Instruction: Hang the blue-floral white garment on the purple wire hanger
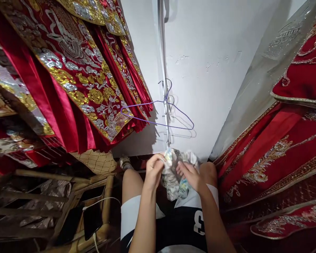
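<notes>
A crumpled pale cloth (173, 186) with a blue and yellow print hangs between my knees, slightly blurred. My left hand (155, 169) pinches its upper left edge, thumb and forefinger together. On the other side, my right hand (191, 174) has its fingers curled against the cloth, gripping a fold; the fingertips are partly lost in it. Just above both hands, a purple wire hanger (158, 123) hangs with nothing on it, in front of a white vertical strip (162, 52).
Red gowns with gold and silver embroidery (94, 88) hang at the left, and more red embroidered garments (265, 165) at the right. A white wall (205, 42) stands ahead. On a bamboo chair (106, 200) at lower left lie dark phones (93, 220) with white cables.
</notes>
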Motion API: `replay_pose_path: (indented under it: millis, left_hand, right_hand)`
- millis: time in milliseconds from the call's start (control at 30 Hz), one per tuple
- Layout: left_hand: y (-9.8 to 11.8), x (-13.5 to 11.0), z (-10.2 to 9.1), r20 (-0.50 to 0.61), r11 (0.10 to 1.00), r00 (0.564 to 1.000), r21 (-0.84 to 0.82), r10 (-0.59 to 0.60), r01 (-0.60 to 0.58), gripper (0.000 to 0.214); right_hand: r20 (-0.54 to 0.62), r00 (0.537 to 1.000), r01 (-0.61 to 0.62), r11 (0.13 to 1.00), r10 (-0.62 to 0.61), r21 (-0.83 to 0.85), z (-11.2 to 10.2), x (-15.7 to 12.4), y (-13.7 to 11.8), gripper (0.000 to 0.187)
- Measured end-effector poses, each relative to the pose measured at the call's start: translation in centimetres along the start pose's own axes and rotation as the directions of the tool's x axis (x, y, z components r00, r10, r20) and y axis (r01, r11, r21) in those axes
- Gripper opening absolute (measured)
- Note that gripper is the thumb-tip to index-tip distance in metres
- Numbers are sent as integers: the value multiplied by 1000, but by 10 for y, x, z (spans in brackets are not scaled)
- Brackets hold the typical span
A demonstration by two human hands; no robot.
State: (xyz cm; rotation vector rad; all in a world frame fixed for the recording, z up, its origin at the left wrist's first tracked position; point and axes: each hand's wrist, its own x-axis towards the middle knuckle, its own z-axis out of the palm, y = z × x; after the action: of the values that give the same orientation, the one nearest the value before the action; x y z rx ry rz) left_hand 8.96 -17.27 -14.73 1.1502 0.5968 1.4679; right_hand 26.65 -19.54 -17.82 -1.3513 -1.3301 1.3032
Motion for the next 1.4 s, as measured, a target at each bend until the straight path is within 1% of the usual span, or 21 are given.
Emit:
replay_pose_path:
  millis: [33,100,200,300,333,400,433,467,500,567,600,667,733,800,867,967,1100,1200,1267,1300,1400]
  left_hand:
    - [4,-4,8,99,994,995,105,3,-14,33]
    - [10,-10,21,264,940,964,333,-14,-78,28]
    - [15,-9,29,362,825,932,532,-17,-192,37]
    - [11,4,15,417,818,905,547,-84,-176,58]
    - [8,10,7,448,815,882,560,-145,-150,60]
    - [5,22,-14,492,751,818,650,-297,-118,61]
    - [6,27,-25,490,690,796,712,-354,-131,59]
    - [9,33,-35,470,610,790,777,-394,-158,55]
    - [15,38,-44,433,513,801,838,-413,-188,51]
    - [35,49,-58,341,290,847,928,-408,-234,43]
    - [47,54,-62,297,172,864,954,-406,-248,42]
    - [70,65,-67,228,-63,874,958,-430,-281,41]
    - [87,75,-67,157,-266,855,909,-494,-321,38]
    - [96,84,-66,44,-425,823,840,-566,-338,31]
    - [101,93,-66,-55,-530,806,779,-590,-335,26]
    - [112,114,-70,-56,-564,839,764,-542,-313,30]
    - [134,152,-79,110,-416,896,857,-430,-304,34]
    - [141,176,-84,90,-330,869,902,-486,-277,32]
    - [140,186,-86,27,-312,825,918,-565,-244,28]
    - [139,190,-87,10,-317,820,919,-573,-233,24]
    - [140,198,-92,38,-378,905,901,-425,-215,17]
  right_hand:
    - [-69,997,29,996,-24,79,4,1,-3,61]
    - [-75,997,33,963,-14,267,10,3,-14,69]
    - [116,993,-74,891,24,448,9,4,-39,77]
    - [350,936,-160,926,33,341,-7,11,-67,61]
    - [394,919,-130,958,20,254,-15,15,-77,51]
    - [315,945,74,996,-86,50,-35,30,-95,29]
    - [211,958,210,976,-192,-63,-45,40,-102,22]
    - [76,944,330,928,-321,-173,-55,52,-108,20]
    - [-41,900,409,875,-433,-260,-64,66,-112,19]
    - [-177,826,473,828,-536,-301,-76,98,-116,11]
    - [-197,812,486,823,-549,-294,-78,115,-116,14]
    - [-174,805,505,808,-568,-302,-75,146,-112,28]
    - [-80,822,505,786,-564,-356,-65,169,-103,29]
    - [8,850,480,768,-527,-423,-56,179,-93,26]
    - [30,864,451,745,-503,-492,-56,177,-83,25]
    - [-47,844,417,708,-534,-570,-71,160,-73,23]
    - [-94,808,416,677,-582,-607,-98,133,-78,25]
    - [-57,814,410,641,-578,-649,-104,117,-87,30]
    - [-43,820,401,626,-571,-669,-100,110,-89,33]
    - [-40,820,402,624,-571,-670,-97,107,-89,33]
    - [-35,811,428,633,-584,-645,-85,104,-86,33]
